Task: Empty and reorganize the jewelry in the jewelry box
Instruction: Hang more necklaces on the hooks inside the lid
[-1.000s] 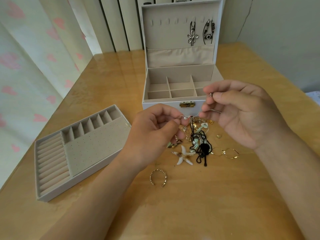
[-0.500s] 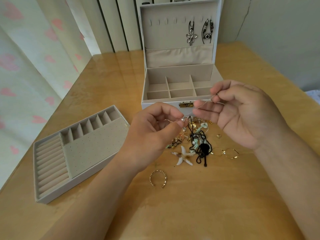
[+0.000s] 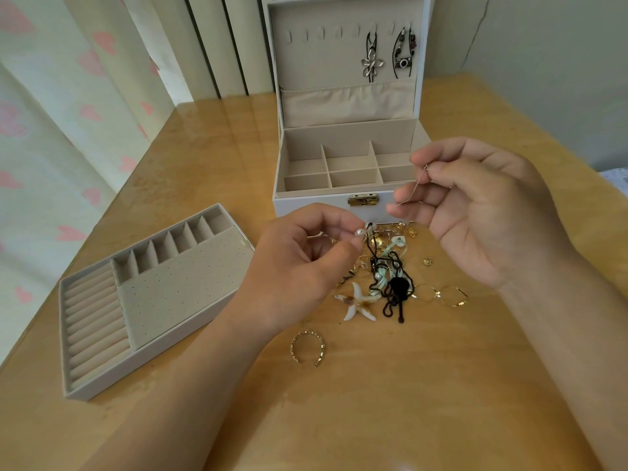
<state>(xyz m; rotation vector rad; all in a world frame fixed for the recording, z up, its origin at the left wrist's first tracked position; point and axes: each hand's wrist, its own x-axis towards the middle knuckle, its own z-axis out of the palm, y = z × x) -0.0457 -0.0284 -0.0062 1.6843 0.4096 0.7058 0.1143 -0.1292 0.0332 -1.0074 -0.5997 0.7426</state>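
The white jewelry box (image 3: 306,205) stands open at the back of the wooden table, its compartments bare and two necklaces (image 3: 387,59) hanging in the lid. My left hand (image 3: 306,263) pinches the pearl end of a thin silver chain (image 3: 409,193). My right hand (image 3: 482,205) pinches the chain's other end in front of the box. Below my hands lies a tangled pile of jewelry (image 3: 390,266) with a starfish piece (image 3: 356,302), a black cord and gold hoops (image 3: 441,295). A gold cuff ring (image 3: 307,348) lies apart, nearer me.
The removed beige tray (image 3: 102,334) with ring rolls and small slots sits on the table (image 3: 373,402) to the left. A curtain with pink hearts (image 3: 51,130) hangs along the left edge. A wall stands behind and to the right.
My right hand has shifted slightly right and drawn the thin chain out between both hands. My left hand keeps its pinch on the pearl end.
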